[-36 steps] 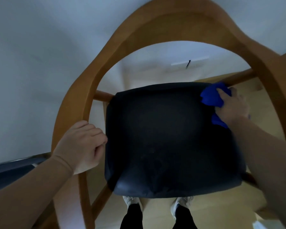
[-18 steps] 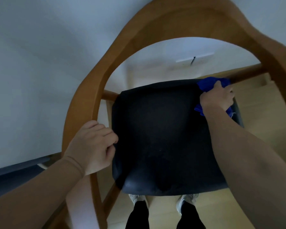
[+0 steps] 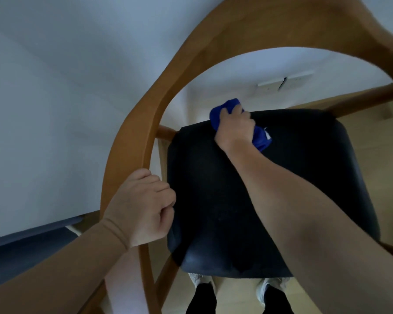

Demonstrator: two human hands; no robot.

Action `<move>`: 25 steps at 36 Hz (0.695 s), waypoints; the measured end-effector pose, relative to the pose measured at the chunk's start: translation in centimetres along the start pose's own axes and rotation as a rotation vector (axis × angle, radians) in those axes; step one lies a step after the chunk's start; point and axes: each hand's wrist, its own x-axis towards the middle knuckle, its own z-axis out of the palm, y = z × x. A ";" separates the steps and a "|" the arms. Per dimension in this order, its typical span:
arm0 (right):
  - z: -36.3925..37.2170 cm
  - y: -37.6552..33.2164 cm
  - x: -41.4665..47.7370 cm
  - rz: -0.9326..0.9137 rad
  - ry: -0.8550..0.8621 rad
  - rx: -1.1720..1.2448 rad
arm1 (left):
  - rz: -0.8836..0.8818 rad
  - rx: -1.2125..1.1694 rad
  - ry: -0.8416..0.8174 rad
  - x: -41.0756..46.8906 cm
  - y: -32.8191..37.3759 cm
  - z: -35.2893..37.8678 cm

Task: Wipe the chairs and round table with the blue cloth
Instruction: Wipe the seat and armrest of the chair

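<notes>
A white wall (image 3: 55,87) meets a pale wood floor (image 3: 390,159); low on the wall is perhaps a socket plate (image 3: 301,77).

Blue cloth (image 3: 220,113) on chair seat (image 3: 304,177)

Chair (image 3: 132,137) layout, viewed from above.
Left hand (image 3: 141,207) on the chair's left rail, just beside the seat (image 3: 213,200). Right hand (image 3: 235,129) lay over the cloth (image 3: 261,139) at the seat's far edge. Feet (image 3: 201,281) stood below the near edge.

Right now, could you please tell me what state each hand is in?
Left hand: closed, gripping the chair's wooden frame.
Right hand: closed, holding the blue cloth against the dark seat.
</notes>
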 end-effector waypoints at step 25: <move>4.5 8.3 -26.1 -0.743 -0.580 -0.020 | -0.232 0.021 -0.005 -3.7 5.7 0.0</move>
